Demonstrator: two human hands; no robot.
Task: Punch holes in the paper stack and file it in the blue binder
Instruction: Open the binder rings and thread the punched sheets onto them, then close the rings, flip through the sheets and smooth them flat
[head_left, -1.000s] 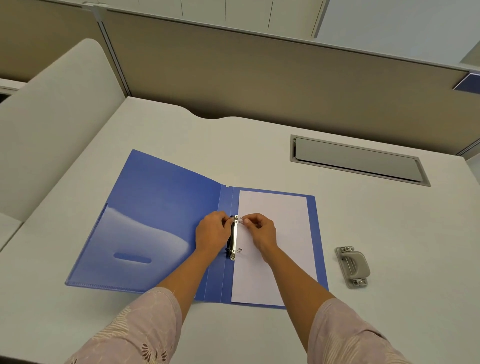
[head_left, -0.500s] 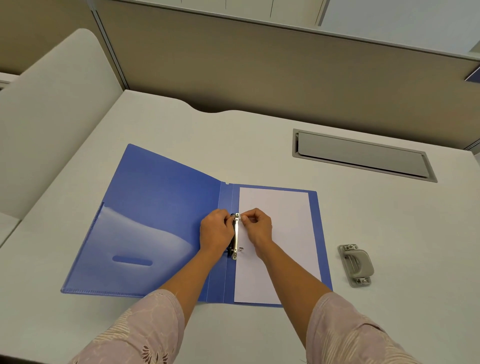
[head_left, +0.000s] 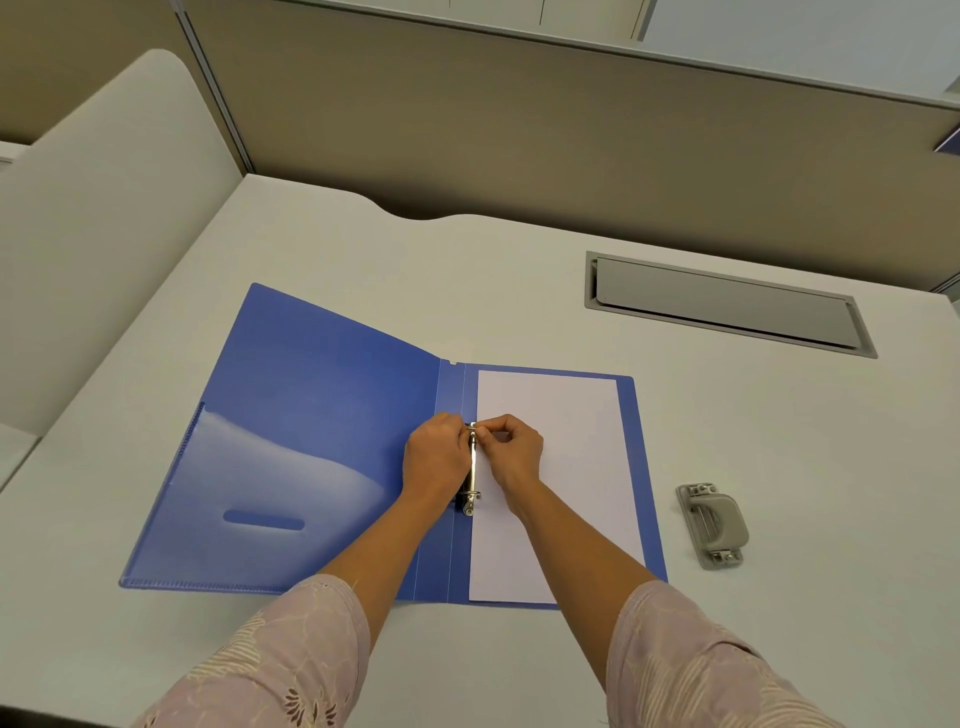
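The blue binder (head_left: 311, 415) lies open flat on the desk. A white paper stack (head_left: 571, 441) rests on its right half, its left edge at the metal ring clip (head_left: 472, 467) on the spine. My left hand (head_left: 436, 457) and my right hand (head_left: 511, 449) meet at the clip's upper ring, fingers curled and pinching it from both sides. The lower ring shows below my hands. A grey hole punch (head_left: 714, 525) sits on the desk to the right of the binder.
A grey cable hatch (head_left: 727, 304) is set into the white desk (head_left: 519, 260) at the back right. Beige partition walls (head_left: 519, 130) close the desk at the back and left. The binder's left cover has a clear pocket (head_left: 270, 483).
My hands have drawn closer together on the upper ring of the clip. The view has tilted slightly; binder, paper and punch stay in place.
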